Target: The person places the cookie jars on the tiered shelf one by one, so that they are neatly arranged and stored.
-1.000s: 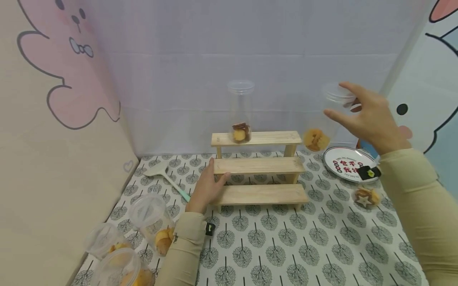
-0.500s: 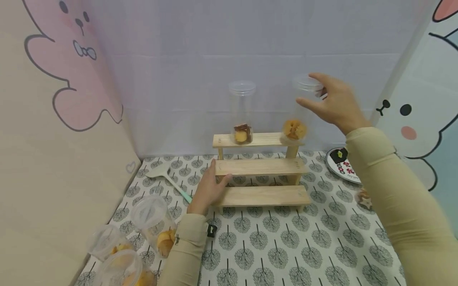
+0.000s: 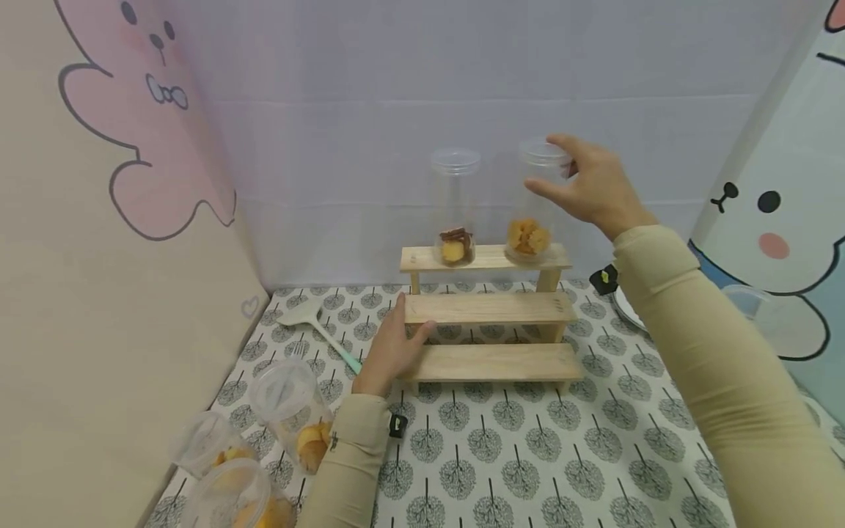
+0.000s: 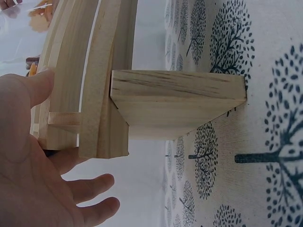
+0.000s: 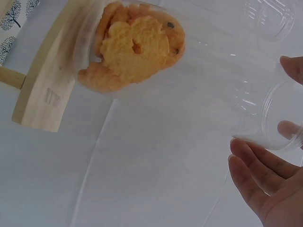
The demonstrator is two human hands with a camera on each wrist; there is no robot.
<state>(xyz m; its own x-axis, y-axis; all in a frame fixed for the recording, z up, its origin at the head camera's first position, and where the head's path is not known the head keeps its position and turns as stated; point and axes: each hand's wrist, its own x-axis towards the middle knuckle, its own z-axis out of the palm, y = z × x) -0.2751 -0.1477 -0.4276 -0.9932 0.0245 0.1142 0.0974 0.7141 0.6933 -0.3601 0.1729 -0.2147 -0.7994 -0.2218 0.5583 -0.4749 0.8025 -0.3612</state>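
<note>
My right hand [image 3: 594, 180] holds a clear plastic jar [image 3: 528, 238] near its lid, thumb on one side and fingers on the other. Orange-yellow cookies [image 5: 137, 47] fill the jar's bottom. It stands upright at the right of the top step of a three-tier wooden stand [image 3: 488, 308]. On that step's left, apart from it, is a second tall clear jar [image 3: 454, 246] with brown and yellow cookies. My left hand [image 3: 391, 352] grips the stand's left end between thumb and index finger; the other fingers [image 4: 97, 187] are extended, clear of the wood.
At the left lie several clear jars [image 3: 290, 400] with baked pieces, a fork [image 3: 298, 350] and a pale spatula [image 3: 310, 319] with a green handle. My right sleeve partly covers a white plate [image 3: 627, 308]. A tree-print cloth [image 3: 491, 447] covers the table; walls enclose it.
My right hand has carried the cookie jar leftward from above the plate onto the top step, setting it upright beside the other jar. My left hand has stayed at the stand.
</note>
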